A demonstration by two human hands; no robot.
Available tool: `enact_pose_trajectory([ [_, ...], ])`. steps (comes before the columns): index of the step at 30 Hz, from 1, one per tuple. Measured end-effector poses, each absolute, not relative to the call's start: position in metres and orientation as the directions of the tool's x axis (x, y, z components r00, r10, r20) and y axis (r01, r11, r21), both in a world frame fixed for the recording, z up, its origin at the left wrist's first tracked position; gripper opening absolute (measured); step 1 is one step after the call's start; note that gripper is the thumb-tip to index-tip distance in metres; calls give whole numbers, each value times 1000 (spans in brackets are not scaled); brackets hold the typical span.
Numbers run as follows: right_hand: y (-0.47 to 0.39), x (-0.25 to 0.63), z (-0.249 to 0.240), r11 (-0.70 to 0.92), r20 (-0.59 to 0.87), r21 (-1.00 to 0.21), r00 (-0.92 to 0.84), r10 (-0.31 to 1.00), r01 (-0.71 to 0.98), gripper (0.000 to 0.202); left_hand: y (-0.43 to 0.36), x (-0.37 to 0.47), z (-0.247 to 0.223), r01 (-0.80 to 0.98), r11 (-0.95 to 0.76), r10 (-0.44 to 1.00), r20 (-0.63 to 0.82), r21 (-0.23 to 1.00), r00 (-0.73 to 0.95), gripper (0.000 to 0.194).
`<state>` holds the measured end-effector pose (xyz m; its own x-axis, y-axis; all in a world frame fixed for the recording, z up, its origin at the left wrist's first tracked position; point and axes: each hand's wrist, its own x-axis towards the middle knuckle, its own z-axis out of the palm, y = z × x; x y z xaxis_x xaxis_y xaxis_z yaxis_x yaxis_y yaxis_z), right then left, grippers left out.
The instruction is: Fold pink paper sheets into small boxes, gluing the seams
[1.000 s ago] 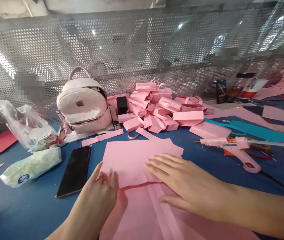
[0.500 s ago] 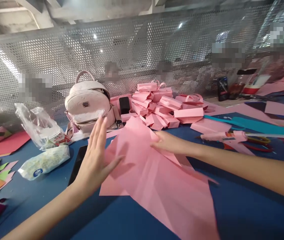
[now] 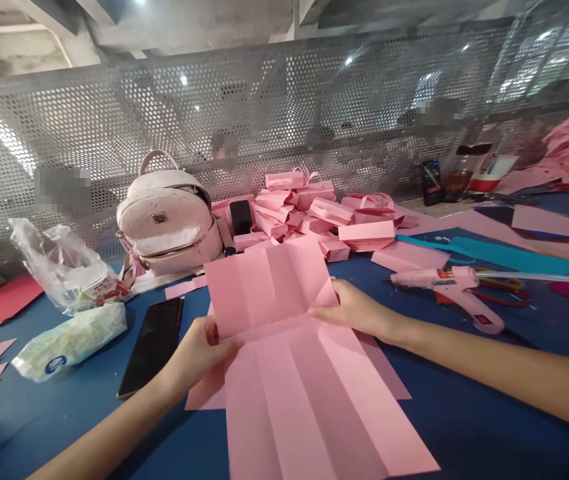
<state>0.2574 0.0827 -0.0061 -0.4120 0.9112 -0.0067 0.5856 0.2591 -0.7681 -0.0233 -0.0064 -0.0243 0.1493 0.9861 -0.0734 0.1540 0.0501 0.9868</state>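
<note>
Left hand [image 3: 197, 353] and right hand [image 3: 357, 309] pinch opposite edges of the creased pink rectangular paper sheet [image 3: 289, 387]; even, light tension should keep it from skewing

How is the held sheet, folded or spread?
Spread, not flat: the sheet is opened out, with several lengthwise creases and one across.

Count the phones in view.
2: one phone lies beside the left hand; another phone is between the backpack and the paper pile. Others may be hidden.
</note>
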Motion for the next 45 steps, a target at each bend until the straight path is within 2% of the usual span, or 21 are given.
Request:
enact_pose_trajectory([
  [2,86,261,-11,300,7,-772,-465,885,560,30,-4,-27,-26,240,10,992,-40,971,121,19],
  [4,90,264,-15,388,72,-800,-569,819,458,27,-2,-32,-26,332,-87,990,44,939,133,18],
  [7,94,269,-16,621,250,-750,-771,586,229,30,2,-37,-25,466,-340,926,206,817,316,22],
  [10,97,274,-12,815,268,-552,-888,374,177,33,5,-40,-23,565,-614,774,281,551,567,39],
  [12,99,276,-9,896,192,-394,-935,298,205,39,5,-40,-19,576,-747,654,212,332,726,56],
  [14,99,278,-6,947,120,-250,-964,236,201,50,5,-38,-14,542,-823,559,72,171,826,67],
  [17,97,283,-3,970,78,-108,-970,228,219,60,4,-39,-10,530,-848,530,4,34,848,72],
  [22,90,299,2,951,113,7,-945,308,311,51,-2,-48,-8,578,-810,580,9,-97,814,61],
  [27,81,303,6,940,96,-4,-935,341,342,53,-10,-46,-1,673,-738,675,-77,-58,734,52],
  [32,86,297,13,930,9,-197,-948,319,311,68,-4,-47,12,756,-636,745,-131,156,654,77],
  [35,86,293,25,906,5,-313,-954,301,284,76,0,-54,18,770,-563,750,-205,300,629,85],
  [38,69,287,37,900,-38,-367,-971,237,235,77,0,-57,21,749,-530,720,-256,396,645,93],
  [41,36,276,37,934,-89,-299,-980,177,196,78,-2,-55,22,720,-529,693,-261,449,672,95],
  [45,0,258,20,973,63,-165,-982,175,163,59,-2,-50,24,696,-524,678,-255,492,690,93],
])
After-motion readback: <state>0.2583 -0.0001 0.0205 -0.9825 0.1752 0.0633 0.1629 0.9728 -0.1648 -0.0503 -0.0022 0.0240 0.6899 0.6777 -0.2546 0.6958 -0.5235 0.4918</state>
